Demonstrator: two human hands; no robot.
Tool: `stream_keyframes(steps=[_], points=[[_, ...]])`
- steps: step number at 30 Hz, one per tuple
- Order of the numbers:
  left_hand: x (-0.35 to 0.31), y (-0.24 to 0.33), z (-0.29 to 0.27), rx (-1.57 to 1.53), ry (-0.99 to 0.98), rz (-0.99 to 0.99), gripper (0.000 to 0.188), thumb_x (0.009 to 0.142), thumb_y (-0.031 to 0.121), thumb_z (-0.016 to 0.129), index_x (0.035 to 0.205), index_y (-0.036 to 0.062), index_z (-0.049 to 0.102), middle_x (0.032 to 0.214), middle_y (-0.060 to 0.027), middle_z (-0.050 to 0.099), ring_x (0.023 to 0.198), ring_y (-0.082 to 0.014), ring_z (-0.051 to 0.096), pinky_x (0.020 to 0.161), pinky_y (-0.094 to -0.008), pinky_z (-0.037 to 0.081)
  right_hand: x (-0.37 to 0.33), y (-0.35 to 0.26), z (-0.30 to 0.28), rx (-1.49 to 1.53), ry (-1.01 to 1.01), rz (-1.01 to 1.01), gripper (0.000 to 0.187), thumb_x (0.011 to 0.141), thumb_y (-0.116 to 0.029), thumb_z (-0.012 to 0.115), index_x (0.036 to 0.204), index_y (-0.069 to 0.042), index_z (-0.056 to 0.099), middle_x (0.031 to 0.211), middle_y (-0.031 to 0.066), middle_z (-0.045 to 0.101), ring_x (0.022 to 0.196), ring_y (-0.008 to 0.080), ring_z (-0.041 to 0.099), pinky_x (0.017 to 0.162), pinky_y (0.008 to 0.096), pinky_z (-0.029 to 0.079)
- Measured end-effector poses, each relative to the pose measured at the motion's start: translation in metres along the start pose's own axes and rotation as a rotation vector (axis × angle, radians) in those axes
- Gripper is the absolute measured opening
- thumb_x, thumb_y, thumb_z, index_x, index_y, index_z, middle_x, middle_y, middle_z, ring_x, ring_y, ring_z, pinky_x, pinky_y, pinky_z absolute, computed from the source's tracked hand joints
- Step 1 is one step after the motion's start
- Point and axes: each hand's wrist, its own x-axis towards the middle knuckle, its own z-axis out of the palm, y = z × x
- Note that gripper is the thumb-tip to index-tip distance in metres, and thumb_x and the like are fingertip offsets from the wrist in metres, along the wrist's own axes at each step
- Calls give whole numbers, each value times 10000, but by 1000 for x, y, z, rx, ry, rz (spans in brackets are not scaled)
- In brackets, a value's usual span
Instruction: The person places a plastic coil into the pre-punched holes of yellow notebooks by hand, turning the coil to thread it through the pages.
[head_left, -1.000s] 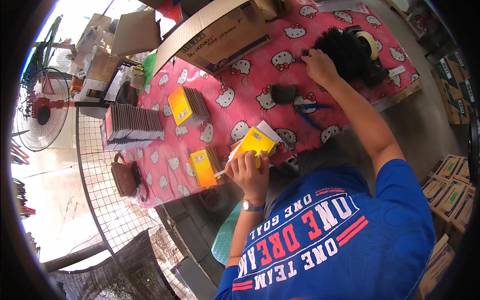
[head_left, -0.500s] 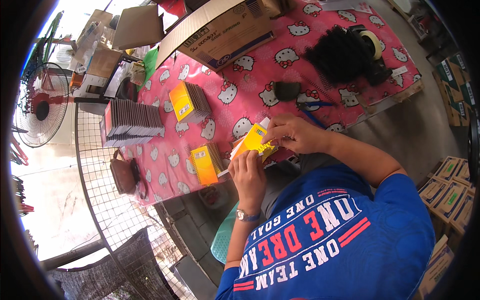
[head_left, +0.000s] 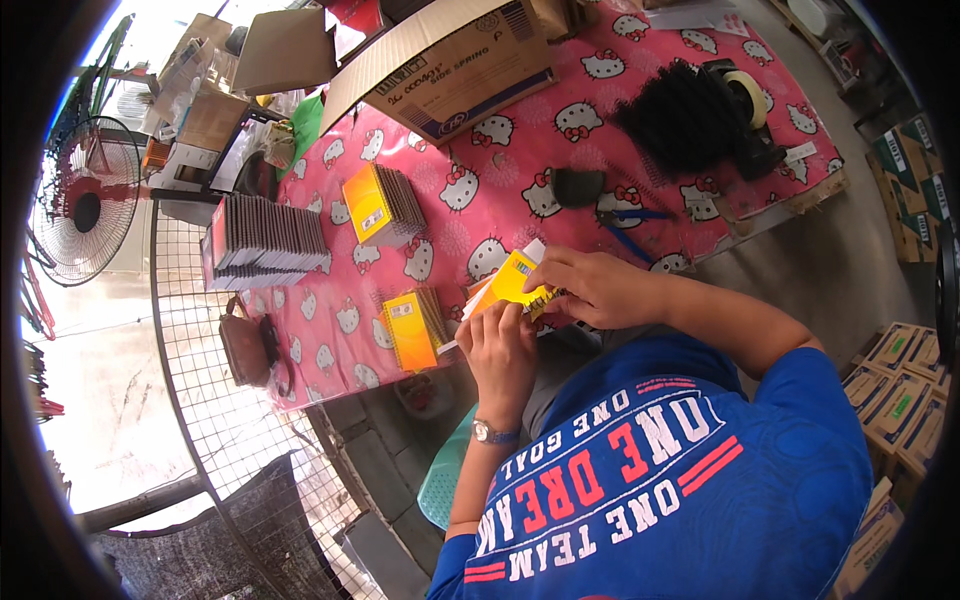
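A yellow notebook (head_left: 512, 278) with white pages lies tilted between my two hands at the table's near edge. My left hand (head_left: 498, 352) grips its lower left part with curled fingers. At its right side, my right hand (head_left: 592, 288) pinches along the edge where a yellow spiral coil shows; the fingertips partly cover it. Just left of my left hand stands a small stack of yellow-orange spiral notebooks (head_left: 408, 330). Farther back is another stack of yellow spiral notebooks (head_left: 375, 208).
A large stack of dark-edged notebooks (head_left: 265, 240) stands at the left. Behind is an open cardboard box (head_left: 460, 80). Blue-handled pliers (head_left: 638, 214), a dark rounded object (head_left: 577, 187), a pile of black coils (head_left: 675, 118) and a tape dispenser (head_left: 750, 105) lie to the right.
My right hand has shifted slightly right and down along the notebook's coil edge. My left hand stays on the notebook, its fingers slightly moved. The stacks are unchanged.
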Motion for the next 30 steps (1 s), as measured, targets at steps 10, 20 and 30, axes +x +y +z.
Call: stream_keyframes(steps=[10, 20, 30], points=[[0, 5, -4, -31, -8, 28, 202, 892, 128, 639, 1071, 67, 568, 1043, -124, 625, 992, -321, 572, 953, -463, 381, 49, 134, -1, -852, 273, 540, 432, 920, -358, 653, 1239, -82, 558, 1280, 222, 547, 1125, 430, 549, 870, 495, 510], [-17, -2, -1, 176, -58, -224, 372, 831, 288, 761, 1148, 159, 616, 1351, -83, 499, 1430, -365, 311, 1083, -763, 37, 61, 66, -34, 235, -191, 211, 502, 864, -309, 715, 1292, -108, 548, 1376, 143, 507, 1254, 338, 475, 1072, 442, 385], [-6, -10, 8, -4, 87, -154, 441, 690, 262, 841, 1051, 129, 625, 1115, -95, 532, 1125, -328, 493, 968, -506, 359, 53, 18, -38, 540, -663, 63, 485, 830, -283, 753, 1263, -90, 647, 1395, 113, 490, 1351, 276, 431, 1151, 414, 290]])
